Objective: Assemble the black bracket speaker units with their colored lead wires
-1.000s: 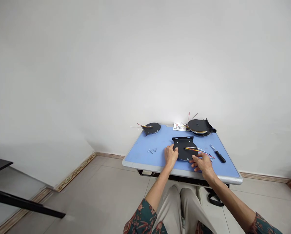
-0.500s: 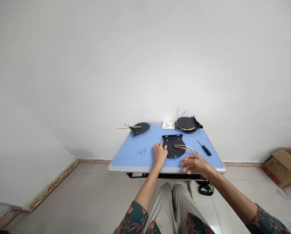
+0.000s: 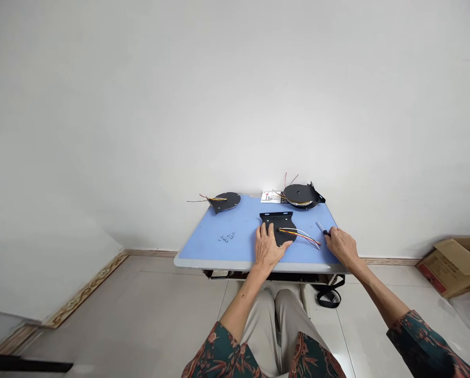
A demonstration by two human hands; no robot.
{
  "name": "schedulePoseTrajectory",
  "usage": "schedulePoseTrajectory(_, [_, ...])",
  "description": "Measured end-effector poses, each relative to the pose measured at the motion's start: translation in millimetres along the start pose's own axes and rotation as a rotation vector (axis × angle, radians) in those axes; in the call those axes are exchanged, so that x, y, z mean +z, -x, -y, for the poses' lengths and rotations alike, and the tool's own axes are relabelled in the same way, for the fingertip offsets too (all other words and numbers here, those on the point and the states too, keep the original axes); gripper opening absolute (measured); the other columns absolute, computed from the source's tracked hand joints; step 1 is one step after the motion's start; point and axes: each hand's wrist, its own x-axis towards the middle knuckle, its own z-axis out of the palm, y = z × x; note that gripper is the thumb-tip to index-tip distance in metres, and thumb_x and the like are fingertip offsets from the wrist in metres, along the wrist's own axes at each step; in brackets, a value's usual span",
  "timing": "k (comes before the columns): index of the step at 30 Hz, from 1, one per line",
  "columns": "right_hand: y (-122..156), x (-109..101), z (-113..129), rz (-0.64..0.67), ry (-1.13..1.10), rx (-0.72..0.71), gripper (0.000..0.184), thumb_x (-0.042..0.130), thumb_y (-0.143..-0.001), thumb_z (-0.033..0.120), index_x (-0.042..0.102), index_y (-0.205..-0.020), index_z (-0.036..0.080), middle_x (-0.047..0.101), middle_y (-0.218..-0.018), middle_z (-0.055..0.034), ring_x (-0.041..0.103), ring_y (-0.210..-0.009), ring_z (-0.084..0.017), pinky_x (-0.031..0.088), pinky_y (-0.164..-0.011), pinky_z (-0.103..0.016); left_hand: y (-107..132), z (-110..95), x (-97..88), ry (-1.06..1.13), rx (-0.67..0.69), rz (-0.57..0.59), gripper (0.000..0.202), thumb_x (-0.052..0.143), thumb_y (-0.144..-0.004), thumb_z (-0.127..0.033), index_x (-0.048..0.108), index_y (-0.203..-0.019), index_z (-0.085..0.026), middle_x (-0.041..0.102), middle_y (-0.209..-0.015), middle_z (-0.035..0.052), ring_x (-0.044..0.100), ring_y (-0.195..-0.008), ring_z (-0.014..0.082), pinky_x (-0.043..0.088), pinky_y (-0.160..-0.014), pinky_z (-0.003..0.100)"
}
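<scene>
While the left hand [image 3: 267,248] lies open and flat on the black mounting plate [image 3: 279,224], pinning it near the front edge of the desk [image 3: 235,265], the right hand [image 3: 343,245] appears closed around the handle of a screwdriver [image 3: 326,232]. Coloured wires [image 3: 300,237] trail rightward from the plate, small screws [image 3: 227,237] lie toward the left edge, and two black disc plates [image 3: 225,201] [image 3: 300,195] occupy the far corners.

Blue tabletop [image 3: 238,220] lay open left of the black mounting plate [image 3: 285,236], small screws [image 3: 226,237] dotted that stretch — wires [image 3: 301,236] and a screwdriver [image 3: 320,227] crowded the right, two black disc plates [image 3: 225,200] [image 3: 299,193] and a printed card [image 3: 271,197] lined the far edge
</scene>
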Motion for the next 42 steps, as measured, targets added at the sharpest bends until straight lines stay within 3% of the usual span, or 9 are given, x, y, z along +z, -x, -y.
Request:
schedulePoseTrajectory(4, [-7, 4, -2, -0.083, -0.242, 0.108, 0.029, 0.043, -0.1, 0.031, 0.065, -0.11, 0.014, 0.075, -0.093, -0.0158, 0.071, -0.087, -0.027, 0.043, -0.072, -0.032, 3, 4, 0.2, 0.002, 0.022, 0.04, 0.095, 0.071, -0.076, -0.068, 0.046, -0.144, -0.008, 0.043, -0.154, 0.027, 0.032, -0.149, 0.0418, 0.03, -0.122, 0.051])
schedulePoseTrajectory(7, [-14, 12, 1, -0.168, -0.475, 0.091, 0.031, 0.046, -0.097, 0.035, 0.065, -0.113, 0.017, 0.075, -0.087, -0.0099, 0.068, -0.078, -0.023, 0.043, -0.074, -0.031, 5, 6, 0.8, 0.021, 0.038, 0.038, 0.092, 0.073, -0.076, -0.065, 0.046, -0.143, -0.007, 0.04, -0.157, 0.0279, 0.027, -0.152, 0.0421, 0.028, -0.123, 0.053])
schedulePoseTrajectory(13, [-19, 34, 5, -0.286, -0.803, 0.182, 0.035, 0.059, -0.085, 0.045, 0.071, -0.099, 0.015, 0.068, -0.067, -0.0044, 0.064, -0.07, -0.022, 0.047, -0.074, -0.034, 9, 4, 4.2, 0.032, 0.136, -0.034, 0.065, 0.066, -0.088, -0.052, 0.055, -0.134, -0.008, 0.053, -0.147, 0.0266, 0.037, -0.148, 0.0386, 0.026, -0.124, 0.053])
schedulePoseTrajectory(17, [-23, 38, 0, -0.387, -1.116, 0.214, 0.029, 0.067, -0.078, 0.04, 0.068, -0.093, 0.015, 0.061, -0.057, 0.0023, 0.058, -0.055, -0.016, 0.048, -0.06, -0.029, 16, 6, 7.1, 0.073, 0.142, -0.092, 0.04, 0.053, -0.098, -0.035, 0.061, -0.128, -0.011, 0.06, -0.141, 0.0233, 0.045, -0.144, 0.0339, 0.028, -0.124, 0.053])
schedulePoseTrajectory(21, [-23, 32, 3, -0.425, -1.419, 0.207, 0.023, 0.074, -0.07, 0.033, 0.063, -0.082, 0.017, 0.056, -0.054, 0.0059, 0.052, -0.048, -0.011, 0.042, -0.048, -0.023, 24, 9, 9.9, 0.103, 0.116, -0.086, 0.034, 0.044, -0.101, -0.022, 0.067, -0.124, -0.013, 0.06, -0.142, 0.02, 0.044, -0.145, 0.0309, 0.035, -0.121, 0.049])
schedulePoseTrajectory(28, [-21, 24, 6, -0.426, -1.525, 0.192, 0.029, 0.082, -0.064, 0.031, 0.057, -0.065, 0.017, 0.055, -0.05, 0.0051, 0.05, -0.047, -0.008, 0.039, -0.046, -0.02, 30, 15, 8.2, 0.102, 0.194, -0.056, 0.036, 0.04, -0.101, -0.017, 0.065, -0.127, -0.012, 0.058, -0.145, 0.0186, 0.043, -0.146, 0.0264, 0.034, -0.123, 0.047])
schedulePoseTrajectory(31, [-22, 23, 5, -0.449, -1.563, 0.2, 0.034, 0.083, -0.068, 0.038, 0.055, -0.069, 0.017, 0.056, -0.053, 0.0055, 0.051, -0.049, -0.008, 0.042, -0.048, -0.019, 35, 16, 6.2, 0.073, 0.225, -0.072, 0.034, 0.041, -0.101, -0.017, 0.066, -0.122, -0.012, 0.061, -0.142, 0.0186, 0.047, -0.143, 0.0248, 0.034, -0.123, 0.044])
schedulePoseTrajectory(36, [-23, 22, 5, -0.434, -1.612, 0.215, 0.042, 0.076, -0.074, 0.052, 0.052, -0.075, 0.019, 0.067, -0.065, 0.0005, 0.053, -0.047, -0.007, 0.042, -0.044, -0.018, 42, 15, 4.5, 0.007, 0.235, -0.153, 0.025, 0.05, -0.1, -0.021, 0.068, -0.116, -0.015, 0.065, -0.136, 0.0165, 0.052, -0.137, 0.0281, 0.035, -0.121, 0.049])
schedulePoseTrajectory(42, [-21, 22, 6, -0.402, -1.631, 0.204, 0.046, 0.076, -0.071, 0.057, 0.052, -0.078, 0.019, 0.069, -0.067, -0.0014, 0.055, -0.046, -0.009, 0.04, -0.038, -0.018, 42, 15, 3.2, -0.072, 0.303, -0.245, 0.015, 0.058, -0.097, -0.025, 0.068, -0.105, -0.016, 0.069, -0.122, 0.0144, 0.06, -0.124, 0.0284, 0.035, -0.12, 0.051])
